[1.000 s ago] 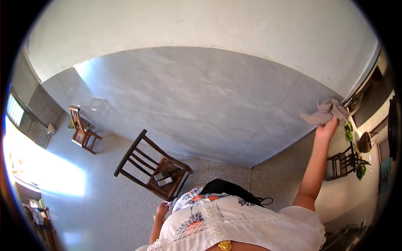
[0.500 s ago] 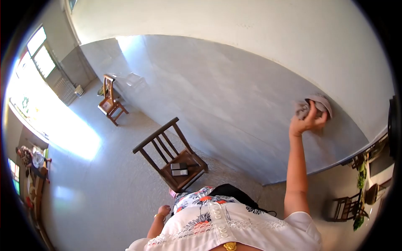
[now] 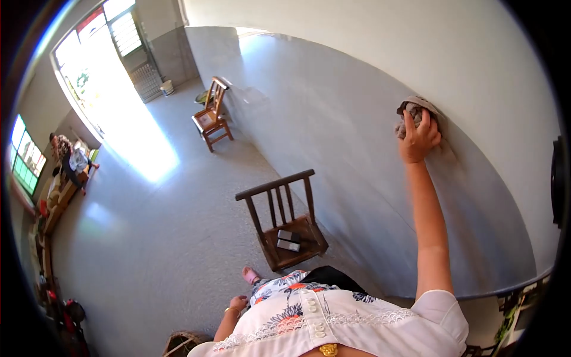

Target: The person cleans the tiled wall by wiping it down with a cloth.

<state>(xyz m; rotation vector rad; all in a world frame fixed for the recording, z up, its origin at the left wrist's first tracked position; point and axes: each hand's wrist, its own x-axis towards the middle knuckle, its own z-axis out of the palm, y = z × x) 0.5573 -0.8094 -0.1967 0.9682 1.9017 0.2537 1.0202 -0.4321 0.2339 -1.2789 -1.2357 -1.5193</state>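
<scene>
My right hand is raised on an outstretched arm and closed around a crumpled grey-brown cloth. It presses the cloth to the wall, near the curved line where the grey lower paint meets the white upper paint. Low at my side hangs my left hand, with a bracelet at the wrist. Its fingers are loose and it seems to hold nothing. In front of me stands a dark wooden chair with small grey and black boxes on the seat.
Another wooden chair stands farther along the wall, with a bucket beyond it near the bright doorway. A person is at the left by a long wooden bench. A woven basket sits near my left side.
My right hand, with the cloth, has moved up and left along the wall. The view has turned left, so the chairs and doorway appear farther right. The basket has come into view.
</scene>
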